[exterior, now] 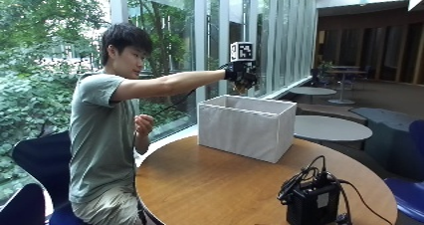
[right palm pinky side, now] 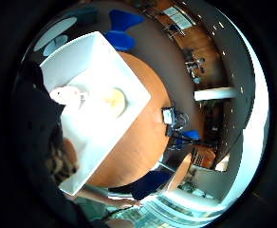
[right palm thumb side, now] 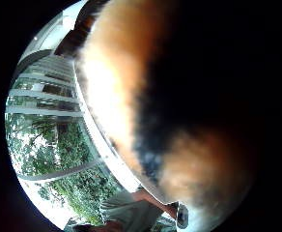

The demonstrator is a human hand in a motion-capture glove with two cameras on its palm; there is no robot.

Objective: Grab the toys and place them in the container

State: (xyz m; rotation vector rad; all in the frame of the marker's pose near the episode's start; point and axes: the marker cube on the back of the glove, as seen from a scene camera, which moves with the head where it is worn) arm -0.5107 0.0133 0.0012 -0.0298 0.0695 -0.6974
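The gloved right hand (exterior: 242, 78) is gripping a brown furry toy (right palm thumb side: 131, 96) above the white container (exterior: 246, 126) on the desk (exterior: 218, 185); release should be made over its centre.

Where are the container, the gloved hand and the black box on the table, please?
container (exterior: 246, 130): outside view, front fabric wall.
gloved hand (exterior: 241, 76): outside view, middle of the glove, above the container.
black box (exterior: 311, 203): outside view, its front face.
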